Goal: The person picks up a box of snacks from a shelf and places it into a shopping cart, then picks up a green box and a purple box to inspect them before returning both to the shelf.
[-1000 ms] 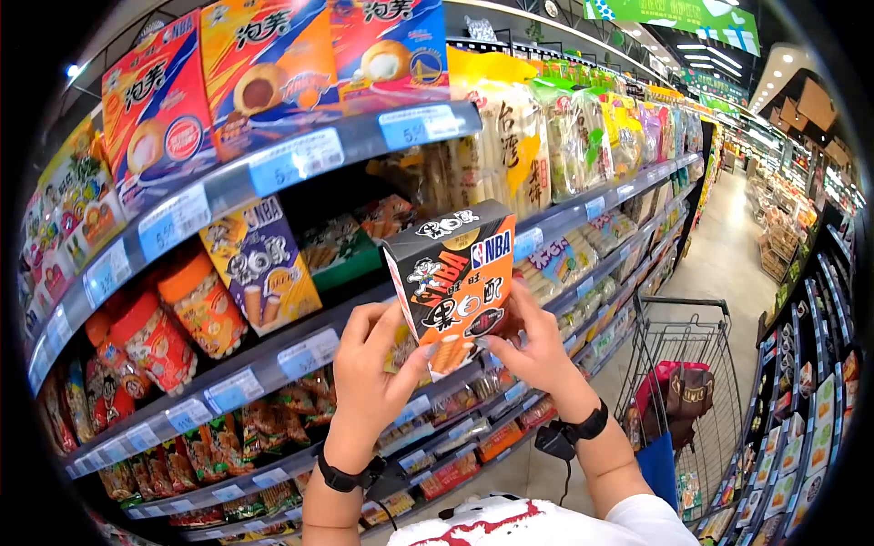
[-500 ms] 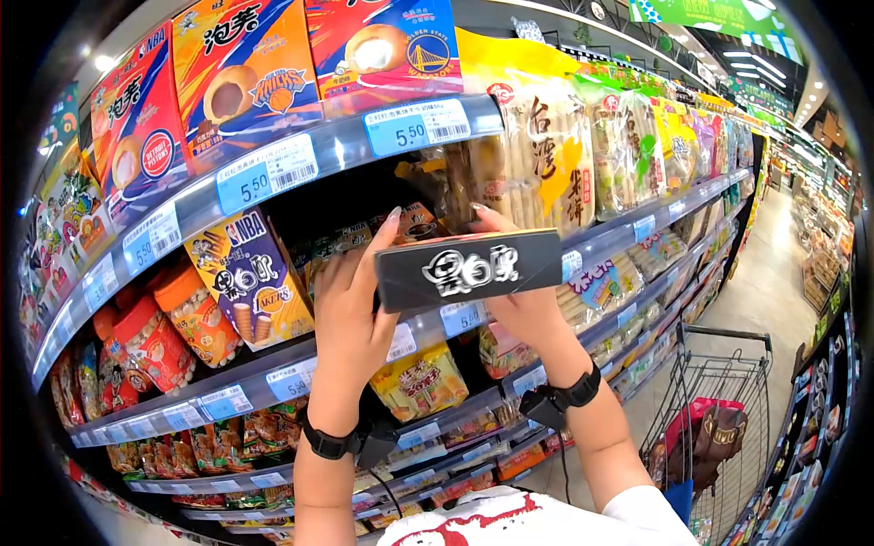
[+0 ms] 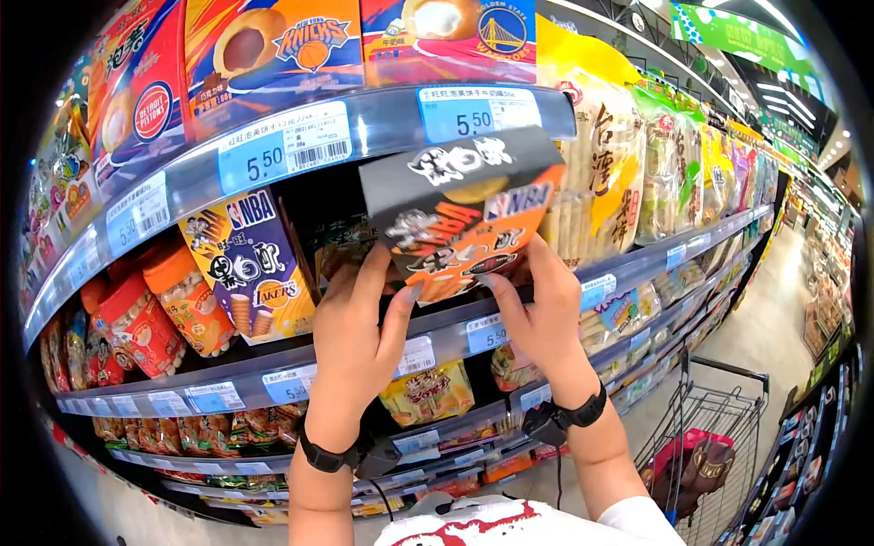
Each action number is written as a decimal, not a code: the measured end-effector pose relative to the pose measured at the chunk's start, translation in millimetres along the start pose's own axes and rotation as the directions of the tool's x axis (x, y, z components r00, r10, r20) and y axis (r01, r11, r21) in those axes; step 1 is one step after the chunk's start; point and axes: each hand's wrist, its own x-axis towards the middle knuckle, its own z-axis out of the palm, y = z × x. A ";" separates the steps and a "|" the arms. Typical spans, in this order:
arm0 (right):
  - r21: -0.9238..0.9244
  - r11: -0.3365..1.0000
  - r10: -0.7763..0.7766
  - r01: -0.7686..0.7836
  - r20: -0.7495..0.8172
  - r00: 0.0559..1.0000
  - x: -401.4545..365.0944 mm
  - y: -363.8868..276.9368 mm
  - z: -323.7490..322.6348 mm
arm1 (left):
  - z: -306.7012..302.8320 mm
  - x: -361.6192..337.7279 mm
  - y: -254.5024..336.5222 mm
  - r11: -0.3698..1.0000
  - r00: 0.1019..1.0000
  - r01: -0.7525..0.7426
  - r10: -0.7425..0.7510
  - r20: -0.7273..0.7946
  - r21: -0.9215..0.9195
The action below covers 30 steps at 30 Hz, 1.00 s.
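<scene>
A black and orange NBA snack box (image 3: 464, 205) is held between both hands at the opening of the middle shelf, tilted so its dark top and printed front show. My left hand (image 3: 360, 314) grips its lower left side, thumb on the front. On the lower right side my right hand (image 3: 537, 314) holds it the same way, with the thumb on the front and the other fingers partly hidden. Just left of my left hand stands a purple and white Lakers snack box (image 3: 248, 268). Other boxes behind the held one are mostly in shadow.
Above runs a shelf edge with price tags (image 3: 282, 146) under large snack boxes (image 3: 273, 45). Orange-lidded jars (image 3: 187, 296) stand left; bagged rice crackers (image 3: 601, 155) stand right. A wire shopping cart (image 3: 710, 437) with a bag in it is at the lower right, by the aisle floor (image 3: 774, 300).
The held box has tipped, so its printed front now shows along with the dark face seen before. Both thumbs now lie on the front. The view has moved closer to the shelf.
</scene>
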 end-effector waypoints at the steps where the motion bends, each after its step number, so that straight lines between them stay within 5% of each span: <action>1: -0.053 0.996 -0.077 0.077 -0.008 0.997 -2.7 4.8 -1.6 | -1.5 0.1 2.0 0.999 1.000 0.000 -0.001 0.012 0.046; 2: -0.105 0.983 -0.155 0.153 -0.014 0.988 -7.5 14.1 -3.2 | -1.5 1.2 3.7 0.996 0.996 -0.083 0.082 0.035 0.022; 4: 0.326 0.936 0.136 -0.136 0.022 0.990 -15.5 32.0 8.1 | -5.3 6.2 4.0 0.970 0.967 -0.244 0.244 0.069 -0.008; 6: 0.624 0.710 0.378 -0.325 0.052 0.924 -27.2 39.7 15.2 | -7.1 5.0 6.8 0.965 0.961 -0.259 0.262 0.092 -0.039; 10: 0.656 0.686 0.399 -0.315 0.023 0.917 -42.7 14.9 2.9 | -2.5 1.7 2.5 0.973 0.970 -0.231 0.231 0.083 -0.002; 13: 0.596 0.786 0.229 -0.165 -0.033 0.973 -35.7 2.5 -5.6 | -3.1 3.1 6.3 0.963 0.984 -0.163 0.143 0.108 0.214; 15: 0.811 0.514 0.462 -0.278 0.012 0.887 -35.4 -1.2 -4.0 | 4.2 3.5 7.0 0.937 0.986 -0.134 0.096 0.134 0.322; 18: 0.449 0.887 0.258 -0.111 -0.282 0.924 -44.1 35.6 3.4 | 9.5 3.2 7.8 0.866 0.981 -0.180 0.122 0.151 0.466; 26: 0.404 0.907 0.185 -0.117 -0.134 0.974 -30.7 16.0 -15.6 | 14.7 2.6 6.9 0.890 0.981 -0.148 0.076 0.181 0.430; 29: 0.677 0.693 0.365 -0.248 -0.032 0.931 -30.0 9.2 -17.9 | 14.8 2.9 6.7 0.887 0.980 -0.158 0.088 0.177 0.433; 30: 0.536 0.825 0.253 -0.178 -0.069 0.965 -26.1 6.8 -21.2 | 14.3 3.1 7.7 0.885 0.980 -0.163 0.094 0.175 0.437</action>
